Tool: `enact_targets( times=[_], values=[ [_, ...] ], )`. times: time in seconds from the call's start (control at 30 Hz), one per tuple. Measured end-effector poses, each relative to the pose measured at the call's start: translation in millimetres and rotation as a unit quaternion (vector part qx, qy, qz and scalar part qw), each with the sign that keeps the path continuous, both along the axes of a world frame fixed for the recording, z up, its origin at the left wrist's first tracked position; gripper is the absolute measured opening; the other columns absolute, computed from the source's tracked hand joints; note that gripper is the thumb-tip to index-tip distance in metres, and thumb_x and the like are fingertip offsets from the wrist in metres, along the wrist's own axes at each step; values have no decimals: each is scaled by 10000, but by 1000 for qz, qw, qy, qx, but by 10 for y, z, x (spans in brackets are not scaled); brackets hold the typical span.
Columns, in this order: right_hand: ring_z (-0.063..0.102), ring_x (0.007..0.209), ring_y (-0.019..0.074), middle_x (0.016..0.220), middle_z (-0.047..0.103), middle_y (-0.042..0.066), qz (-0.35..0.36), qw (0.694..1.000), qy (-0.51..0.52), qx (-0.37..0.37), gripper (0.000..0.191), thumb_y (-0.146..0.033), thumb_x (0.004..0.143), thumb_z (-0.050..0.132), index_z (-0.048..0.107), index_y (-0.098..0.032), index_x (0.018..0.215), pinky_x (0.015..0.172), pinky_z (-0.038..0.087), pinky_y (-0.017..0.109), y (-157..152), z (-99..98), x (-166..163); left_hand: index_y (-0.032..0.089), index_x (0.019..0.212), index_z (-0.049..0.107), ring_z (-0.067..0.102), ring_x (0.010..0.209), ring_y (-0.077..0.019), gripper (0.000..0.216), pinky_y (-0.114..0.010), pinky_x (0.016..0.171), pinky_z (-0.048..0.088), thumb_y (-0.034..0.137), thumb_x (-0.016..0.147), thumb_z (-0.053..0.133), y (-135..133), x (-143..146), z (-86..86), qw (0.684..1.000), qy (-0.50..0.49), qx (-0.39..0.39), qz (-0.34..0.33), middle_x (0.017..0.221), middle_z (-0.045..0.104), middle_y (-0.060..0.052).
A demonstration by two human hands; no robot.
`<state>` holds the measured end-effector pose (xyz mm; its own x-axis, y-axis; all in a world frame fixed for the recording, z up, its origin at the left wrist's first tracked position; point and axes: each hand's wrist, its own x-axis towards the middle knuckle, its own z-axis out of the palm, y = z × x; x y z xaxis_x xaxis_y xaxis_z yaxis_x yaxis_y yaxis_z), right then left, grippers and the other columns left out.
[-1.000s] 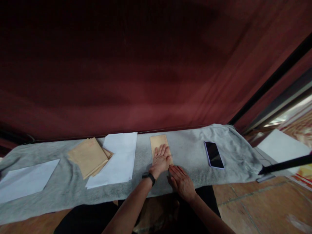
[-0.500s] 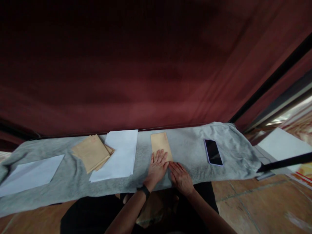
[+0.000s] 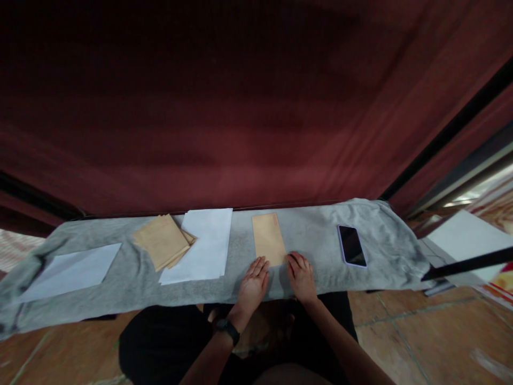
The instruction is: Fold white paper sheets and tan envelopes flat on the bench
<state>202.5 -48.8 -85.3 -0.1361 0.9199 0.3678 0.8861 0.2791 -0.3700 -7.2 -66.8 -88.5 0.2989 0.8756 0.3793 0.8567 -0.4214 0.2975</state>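
Note:
A brown paper envelope [image 3: 268,238] lies flat on the grey cloth [image 3: 316,240] in front of me, its long side pointing away. My left hand [image 3: 254,283], with a dark watch on the wrist, rests palm down at the envelope's near left corner. Its fingers are stretched out and the tips touch the paper edge. At the near right corner is my right hand [image 3: 301,277], fingers lightly bent and apart, the tips against the envelope's edge. Neither hand lifts the envelope.
Left of the envelope lie white paper sheets [image 3: 208,243], partly under a fanned stack of brown envelopes [image 3: 162,240]. More white paper [image 3: 72,271] is at the far left. A phone [image 3: 352,246] lies at right. A dark red panel [image 3: 248,133] rises behind the cloth.
My left hand has slid back off the middle of the envelope to its near left corner. My right hand stays by the near right corner. The camera view has shifted slightly.

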Motion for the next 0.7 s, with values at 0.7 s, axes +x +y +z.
enact_targets(
  times=[0.7],
  values=[
    [494,1376,281,1461,548,150,57,996,-54,37,482,-317,1052,336,517,-108,1447,1177,323,502,-216,-51,-216,71,1434,482,407,1440,-244,477,-440,1190,377,237,1006,353,-155,96,28,991,131,-11,-16,1506,492,-163]
  ],
)
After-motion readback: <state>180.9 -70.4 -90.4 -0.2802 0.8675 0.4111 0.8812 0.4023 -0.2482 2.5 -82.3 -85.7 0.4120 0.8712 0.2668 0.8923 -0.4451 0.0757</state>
